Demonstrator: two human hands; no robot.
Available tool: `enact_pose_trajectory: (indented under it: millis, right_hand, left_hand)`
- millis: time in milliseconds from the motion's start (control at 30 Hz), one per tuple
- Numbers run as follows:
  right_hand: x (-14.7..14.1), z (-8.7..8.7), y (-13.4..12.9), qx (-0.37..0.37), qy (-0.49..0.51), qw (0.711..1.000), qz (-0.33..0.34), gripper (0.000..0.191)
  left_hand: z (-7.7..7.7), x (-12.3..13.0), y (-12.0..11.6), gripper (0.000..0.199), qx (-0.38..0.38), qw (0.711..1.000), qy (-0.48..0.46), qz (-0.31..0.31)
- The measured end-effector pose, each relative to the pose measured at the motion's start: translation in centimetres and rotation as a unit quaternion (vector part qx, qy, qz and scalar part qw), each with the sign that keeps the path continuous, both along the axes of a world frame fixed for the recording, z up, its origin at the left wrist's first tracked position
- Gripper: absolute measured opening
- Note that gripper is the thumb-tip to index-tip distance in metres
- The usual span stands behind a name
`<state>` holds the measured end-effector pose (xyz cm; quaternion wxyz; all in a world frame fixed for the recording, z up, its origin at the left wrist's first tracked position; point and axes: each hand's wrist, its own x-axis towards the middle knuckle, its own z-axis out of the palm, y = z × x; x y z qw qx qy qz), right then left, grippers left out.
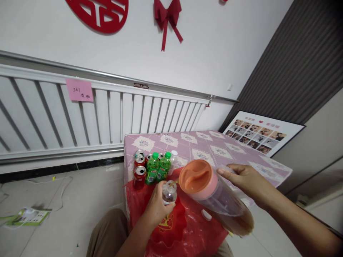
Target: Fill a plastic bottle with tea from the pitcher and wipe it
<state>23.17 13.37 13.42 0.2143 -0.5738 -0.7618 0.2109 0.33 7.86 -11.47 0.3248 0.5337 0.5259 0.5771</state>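
Note:
My left hand (158, 205) is wrapped round a clear plastic bottle (169, 197) with its mouth uncovered. My right hand (242, 180) grips the handle of a clear pitcher (223, 203) with an orange lid (195, 175). The pitcher is tipped toward the bottle, and brownish liquid runs from its spout to the bottle's mouth. More of that liquid lies in the pitcher's lower end. Beneath both hands is a red scalloped tray (175, 233) on red plastic sheeting (206, 237). A white cap (206, 215) shows below the pitcher.
Two green bottles (158, 167), several opened drink cans (139, 176) and a white-capped bottle (174, 160) stand on the table's purple patterned cloth (203, 155). Behind is a white radiator (150, 112). A photo board (262, 134) leans at right. A power strip (32, 216) lies on the floor.

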Motion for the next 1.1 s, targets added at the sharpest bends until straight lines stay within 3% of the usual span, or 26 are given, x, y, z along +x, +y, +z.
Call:
enact_pose_trajectory:
  millis: [1100]
  right_hand:
    - [-0.62,-0.18,-0.14,0.009,0.007,1.0,0.01,0.054]
  left_hand:
    - [0.02,-0.05,0.06,0.077,0.002,1.0,-0.003,-0.006]
